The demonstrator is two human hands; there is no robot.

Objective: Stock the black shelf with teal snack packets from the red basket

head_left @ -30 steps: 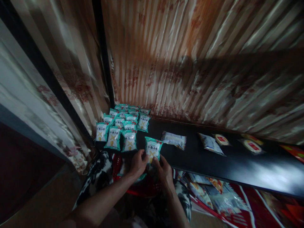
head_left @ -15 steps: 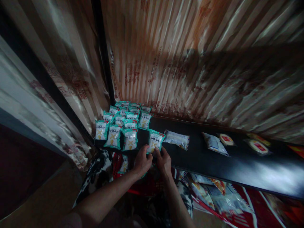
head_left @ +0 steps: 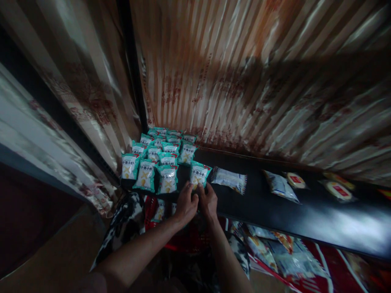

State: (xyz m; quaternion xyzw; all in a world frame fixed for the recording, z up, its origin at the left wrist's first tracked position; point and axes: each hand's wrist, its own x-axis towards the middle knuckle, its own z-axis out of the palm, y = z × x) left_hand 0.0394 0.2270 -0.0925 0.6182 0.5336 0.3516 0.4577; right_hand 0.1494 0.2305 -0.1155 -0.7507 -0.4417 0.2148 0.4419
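Note:
Both my left hand [head_left: 187, 204] and my right hand [head_left: 208, 202] pinch the lower edge of a teal and white snack packet [head_left: 199, 174], thumbs close together near its bottom. The packet leans back slightly above the black shelf [head_left: 253, 203]; whether its far end touches the surface I cannot tell. To the left, several matching snack packets [head_left: 168, 179] are set out in rows. Just right of the held one lies a white and blue packet [head_left: 229, 179].
Further right on the shelf are another white packet [head_left: 281, 186] and round pale items in clear wrap [head_left: 295, 180]. A red bag [head_left: 330, 260] with more packets sits below the front edge. Striped curtains [head_left: 232, 81] hang behind, and a black post [head_left: 133, 65] stands at the left corner.
My hands and the teal packet have shifted a little up and to the left, away from the white and blue packet. The view has turned slightly.

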